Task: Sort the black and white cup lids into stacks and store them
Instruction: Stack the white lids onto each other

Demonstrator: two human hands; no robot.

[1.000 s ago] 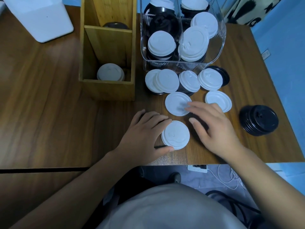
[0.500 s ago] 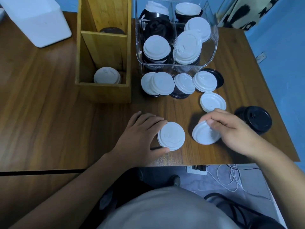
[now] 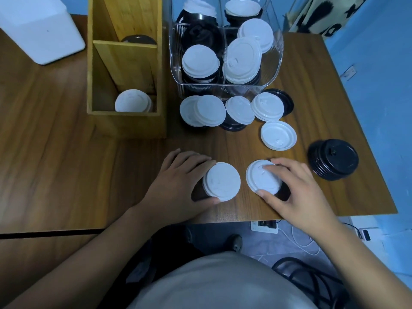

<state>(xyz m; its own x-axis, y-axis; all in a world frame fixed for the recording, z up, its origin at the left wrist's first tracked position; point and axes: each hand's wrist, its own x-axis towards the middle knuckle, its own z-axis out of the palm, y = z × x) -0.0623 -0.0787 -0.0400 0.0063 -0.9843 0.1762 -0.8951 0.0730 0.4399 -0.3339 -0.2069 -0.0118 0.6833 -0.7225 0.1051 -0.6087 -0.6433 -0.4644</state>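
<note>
Right grip pinches lid; clear bin holds lids.

The lid stack my left hand grips is white, and so is the single lid my right hand pinches. At three o'clock sits a black stack. My table is brown wood grain, the box at eleven o'clock yellowish wood, the wall at two o'clock blue.
</note>
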